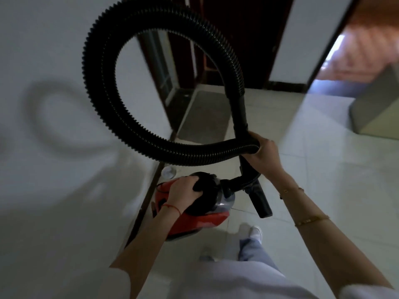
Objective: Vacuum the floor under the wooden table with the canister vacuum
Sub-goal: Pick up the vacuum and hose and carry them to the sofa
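Observation:
A red and black canister vacuum [200, 221] hangs just above the tiled floor beside the white wall. My left hand [182, 194] grips its black top handle. A black ribbed hose [103, 100] loops up in a big circle in front of me. Both the hose's end and the black wand sit bundled in the grip of my right hand [264, 155]. The wand's flat black nozzle [260, 201] points down near the canister. No wooden table is in view.
White wall [54, 126] runs close on my left. A grey mat [205, 115] lies ahead before a dark doorway [237, 39]. A pale box-like piece [377, 104] stands at the right. My feet [255, 233] stand on light tiles.

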`<state>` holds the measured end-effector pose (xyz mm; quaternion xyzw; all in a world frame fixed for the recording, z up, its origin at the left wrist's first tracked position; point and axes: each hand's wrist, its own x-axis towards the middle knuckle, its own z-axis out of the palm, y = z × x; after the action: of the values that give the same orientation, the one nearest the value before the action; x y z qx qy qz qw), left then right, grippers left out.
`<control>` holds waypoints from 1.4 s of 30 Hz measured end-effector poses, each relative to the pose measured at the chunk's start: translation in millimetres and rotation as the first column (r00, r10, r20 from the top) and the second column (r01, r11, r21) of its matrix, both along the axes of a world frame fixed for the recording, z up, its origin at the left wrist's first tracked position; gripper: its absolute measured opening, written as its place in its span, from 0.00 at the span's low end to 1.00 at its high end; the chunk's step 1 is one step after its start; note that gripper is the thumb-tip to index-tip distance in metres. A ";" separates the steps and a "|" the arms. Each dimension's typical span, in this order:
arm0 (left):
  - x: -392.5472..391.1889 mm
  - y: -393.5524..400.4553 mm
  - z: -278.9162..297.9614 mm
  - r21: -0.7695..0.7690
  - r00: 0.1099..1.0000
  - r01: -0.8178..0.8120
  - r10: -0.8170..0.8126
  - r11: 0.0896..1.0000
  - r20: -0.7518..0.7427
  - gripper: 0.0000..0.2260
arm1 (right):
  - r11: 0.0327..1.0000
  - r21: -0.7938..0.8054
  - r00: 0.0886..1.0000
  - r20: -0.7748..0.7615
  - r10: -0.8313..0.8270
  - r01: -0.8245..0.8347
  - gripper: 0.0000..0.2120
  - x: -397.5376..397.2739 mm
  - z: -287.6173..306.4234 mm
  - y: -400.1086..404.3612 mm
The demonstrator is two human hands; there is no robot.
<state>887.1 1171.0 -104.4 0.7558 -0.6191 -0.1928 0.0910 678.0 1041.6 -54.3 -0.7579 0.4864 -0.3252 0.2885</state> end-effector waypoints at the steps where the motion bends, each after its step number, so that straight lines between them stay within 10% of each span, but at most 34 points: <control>1: -11.9 -8.1 0.3 0.000 0.999 0.043 -0.043 0.999 0.002 0.08 | 0.999 0.010 0.999 0.007 -0.043 0.043 0.23 -17.4 0.4 0.9; 21: -416.7 -156.8 0.2 0.055 0.719 0.689 -0.691 0.723 0.077 0.09 | 0.736 -0.043 0.738 0.036 -0.674 0.675 0.14 -451.9 2.2 32.2; 42: -931.3 -248.3 -12.8 0.038 0.202 0.979 -0.979 0.200 -0.036 0.03 | 0.210 -0.032 0.212 0.050 -0.976 0.977 0.19 -884.2 1.6 73.3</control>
<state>-44.2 922.8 -117.2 0.1964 -0.9519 -0.2244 -0.0701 -206.2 1114.9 -52.7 -0.2892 0.8423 -0.4549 0.0034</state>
